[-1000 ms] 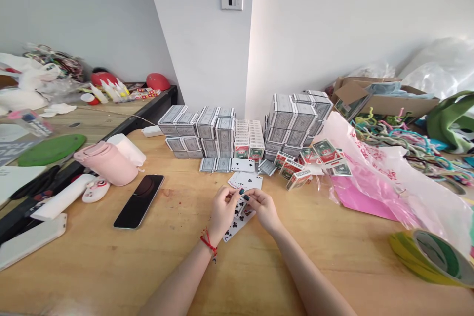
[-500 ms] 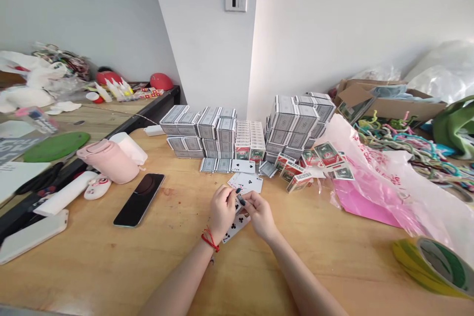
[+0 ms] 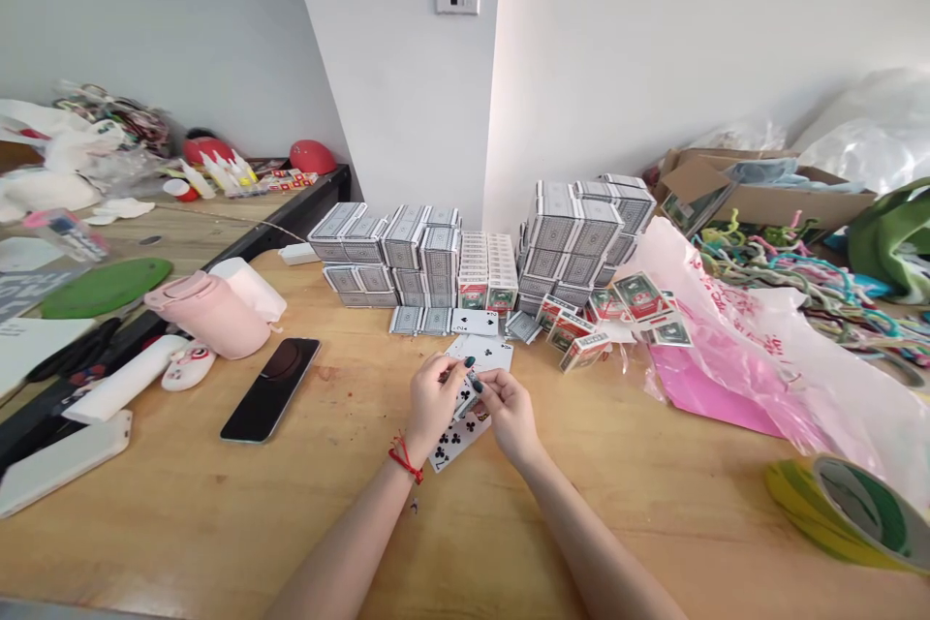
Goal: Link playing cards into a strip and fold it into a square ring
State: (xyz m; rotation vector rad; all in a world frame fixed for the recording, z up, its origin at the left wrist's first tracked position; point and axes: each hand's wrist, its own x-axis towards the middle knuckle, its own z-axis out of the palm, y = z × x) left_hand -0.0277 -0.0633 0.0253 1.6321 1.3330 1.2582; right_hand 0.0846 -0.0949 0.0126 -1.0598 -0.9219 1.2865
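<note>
The person there has both hands close together above the surface [image 3: 326, 523]. The left hand [image 3: 434, 402] and the right hand [image 3: 511, 415] pinch a card [image 3: 466, 395] between them, fingertips nearly meeting, clubs showing on it. Loose cards [image 3: 445, 451] lie beneath and just beyond, in front of the blocks [image 3: 385, 257] of folded cards. A phone [image 3: 270, 390] lies off to the left, tape [image 3: 805, 513] well apart on the right.

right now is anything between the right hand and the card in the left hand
Nothing visible: the right hand is already at the card, its thumb and fingertips meeting it across from the left hand. The loose 7 of clubs lies below, not between.
</note>
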